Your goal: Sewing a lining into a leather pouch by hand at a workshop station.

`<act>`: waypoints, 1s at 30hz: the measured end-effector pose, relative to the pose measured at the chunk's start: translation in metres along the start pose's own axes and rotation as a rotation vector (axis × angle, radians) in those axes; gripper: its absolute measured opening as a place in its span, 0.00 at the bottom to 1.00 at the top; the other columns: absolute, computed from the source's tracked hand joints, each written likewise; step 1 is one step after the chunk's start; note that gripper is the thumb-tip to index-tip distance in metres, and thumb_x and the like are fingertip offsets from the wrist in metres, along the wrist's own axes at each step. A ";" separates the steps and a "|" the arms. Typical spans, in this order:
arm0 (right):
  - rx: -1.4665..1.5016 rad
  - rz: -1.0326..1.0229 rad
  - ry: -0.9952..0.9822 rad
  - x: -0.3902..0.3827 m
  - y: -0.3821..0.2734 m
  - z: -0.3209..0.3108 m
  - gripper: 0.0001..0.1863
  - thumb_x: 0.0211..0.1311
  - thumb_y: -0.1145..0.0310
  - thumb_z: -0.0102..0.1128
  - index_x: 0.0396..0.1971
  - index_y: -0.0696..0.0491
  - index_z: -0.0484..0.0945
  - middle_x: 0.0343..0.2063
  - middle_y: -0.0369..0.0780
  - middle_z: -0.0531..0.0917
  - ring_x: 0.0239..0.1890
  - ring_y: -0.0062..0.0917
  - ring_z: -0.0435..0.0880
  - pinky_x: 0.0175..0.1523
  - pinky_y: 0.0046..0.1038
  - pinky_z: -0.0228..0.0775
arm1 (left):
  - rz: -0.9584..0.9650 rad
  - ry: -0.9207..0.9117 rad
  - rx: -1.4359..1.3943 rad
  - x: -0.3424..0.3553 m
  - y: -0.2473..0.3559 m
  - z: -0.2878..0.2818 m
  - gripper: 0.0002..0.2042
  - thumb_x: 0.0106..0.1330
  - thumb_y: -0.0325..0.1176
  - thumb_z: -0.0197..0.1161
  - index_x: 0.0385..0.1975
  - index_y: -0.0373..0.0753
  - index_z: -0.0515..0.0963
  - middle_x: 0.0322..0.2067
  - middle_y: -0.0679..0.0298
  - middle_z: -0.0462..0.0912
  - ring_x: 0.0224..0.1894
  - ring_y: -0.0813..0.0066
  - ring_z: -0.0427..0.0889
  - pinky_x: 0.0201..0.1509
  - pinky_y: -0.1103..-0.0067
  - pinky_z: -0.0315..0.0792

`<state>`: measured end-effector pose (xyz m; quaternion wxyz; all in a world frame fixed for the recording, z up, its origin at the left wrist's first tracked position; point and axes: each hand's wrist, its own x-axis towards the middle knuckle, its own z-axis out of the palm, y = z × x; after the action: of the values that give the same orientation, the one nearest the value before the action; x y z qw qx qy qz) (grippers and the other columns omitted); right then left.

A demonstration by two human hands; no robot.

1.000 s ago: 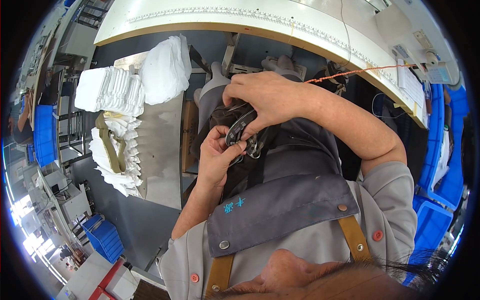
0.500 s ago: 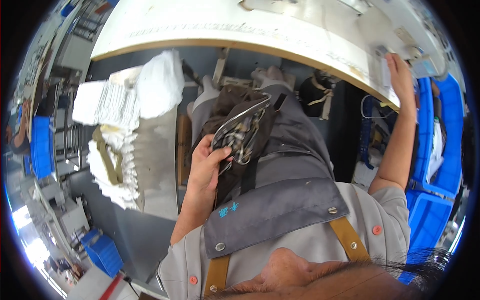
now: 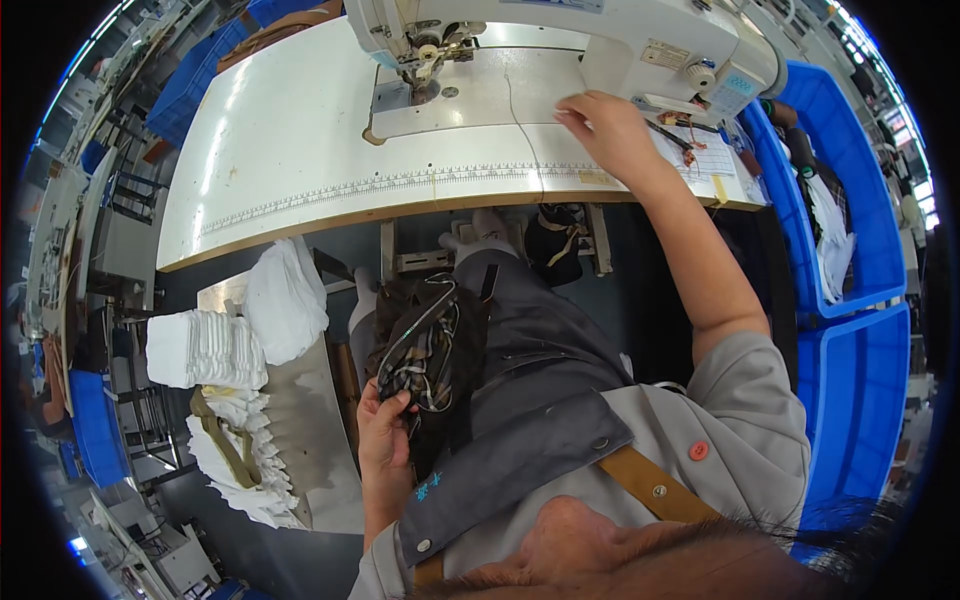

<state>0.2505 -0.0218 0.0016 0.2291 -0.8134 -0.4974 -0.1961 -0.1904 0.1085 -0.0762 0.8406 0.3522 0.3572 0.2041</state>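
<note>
My left hand [image 3: 385, 425] grips the near edge of a dark brown zippered bag [image 3: 440, 395] that rests on my lap. Its mouth gapes, with a pale zipper edge and a plaid lining showing; what lies deeper is hard to make out. Over the white sewing table [image 3: 300, 140], my right hand [image 3: 615, 135] reaches across with fingers extended and loosely bent, nothing visible in them. It hovers beside the bed of a white sewing machine [image 3: 640, 45]. A dark thread [image 3: 520, 125] trails over the bed and the table's front, left of that hand.
Stacked white fabric pieces [image 3: 205, 350] and an olive strap [image 3: 228, 440] lie on a metal side surface [image 3: 325, 450] at left. Blue bins [image 3: 865, 350] stand at right. Dark slim tools [image 3: 672, 135] and paper [image 3: 708, 158] lie right of the machine.
My view has swung up and right, bringing the sewing machine into sight. My right hand has moved left from the table's right end toward the machine bed. My left hand still holds the bag.
</note>
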 end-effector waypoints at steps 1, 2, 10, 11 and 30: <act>-0.006 0.034 -0.037 0.017 -0.002 0.013 0.10 0.61 0.66 0.63 0.39 0.54 0.83 0.31 0.43 0.85 0.32 0.38 0.85 0.42 0.35 0.76 | -0.003 -0.005 -0.001 0.000 0.001 0.000 0.19 0.56 0.19 0.65 0.49 0.34 0.74 0.40 0.63 0.84 0.37 0.76 0.83 0.40 0.81 0.75; -0.012 0.062 -0.077 0.033 0.001 0.026 0.10 0.62 0.66 0.62 0.40 0.54 0.83 0.33 0.43 0.84 0.33 0.39 0.84 0.43 0.36 0.76 | 0.001 -0.003 -0.002 0.000 0.000 0.000 0.19 0.56 0.19 0.65 0.49 0.34 0.74 0.40 0.63 0.84 0.37 0.76 0.83 0.40 0.81 0.75; -0.380 -0.036 -0.291 0.114 0.058 0.121 0.16 0.63 0.62 0.55 0.46 0.54 0.79 0.44 0.48 0.83 0.49 0.45 0.81 0.55 0.41 0.72 | -0.018 0.067 -0.044 0.001 0.000 -0.007 0.14 0.56 0.19 0.66 0.42 0.35 0.73 0.35 0.62 0.84 0.35 0.77 0.83 0.39 0.80 0.77; -0.417 0.013 -0.283 0.118 0.060 0.121 0.15 0.64 0.61 0.54 0.44 0.56 0.79 0.42 0.49 0.83 0.47 0.45 0.81 0.54 0.42 0.73 | -0.009 0.043 -0.051 0.001 -0.001 -0.007 0.14 0.56 0.19 0.66 0.41 0.35 0.73 0.35 0.63 0.84 0.34 0.78 0.83 0.39 0.80 0.78; -0.686 -0.047 -0.529 0.143 0.034 0.110 0.12 0.62 0.72 0.49 0.39 0.58 0.80 0.40 0.51 0.85 0.45 0.44 0.85 0.49 0.42 0.78 | -0.040 0.048 -0.080 0.004 0.003 -0.010 0.15 0.57 0.19 0.66 0.43 0.35 0.74 0.35 0.64 0.84 0.34 0.79 0.83 0.39 0.83 0.77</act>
<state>0.3523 0.1302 -0.0159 -0.1942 -0.8533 -0.4633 -0.1398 -0.1958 0.1176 -0.0809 0.8492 0.3059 0.3759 0.2098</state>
